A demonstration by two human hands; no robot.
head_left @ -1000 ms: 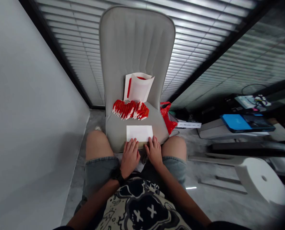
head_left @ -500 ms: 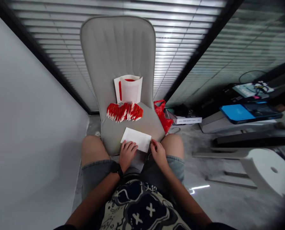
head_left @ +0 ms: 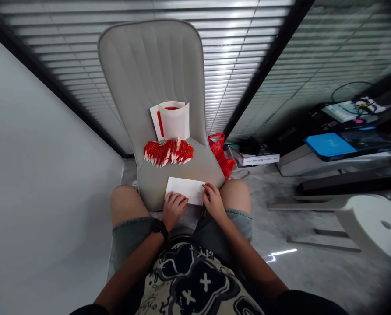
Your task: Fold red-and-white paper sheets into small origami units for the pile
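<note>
A blank white sheet of folded paper or card (head_left: 186, 186) lies at the front of the grey chair seat (head_left: 151, 192), between my knees. My left hand (head_left: 175, 205) rests on its lower left part, fingers laid over the paper and slightly apart; the thumb is hidden. At the right edge of the sheet, my right hand (head_left: 212, 199) has its thumb and forefinger closed around the upper corner. Farther back on the seat lies a fanned row of small red-and-white paper pieces (head_left: 168, 152). Behind them, white papers with red parts (head_left: 175, 123) lean against the backrest.
A red plastic bag (head_left: 222, 155) stands right of the chair, with a white box (head_left: 259, 160) beyond it. A white stool (head_left: 372, 218) is at the right. Blue-topped gear (head_left: 329, 146) sits behind it. A white wall (head_left: 51, 166) closes the left side.
The view has shifted slightly. The white sheet has turned to lie straighter, and my right hand has moved up and left onto its upper right corner. My left hand stays on the sheet.
</note>
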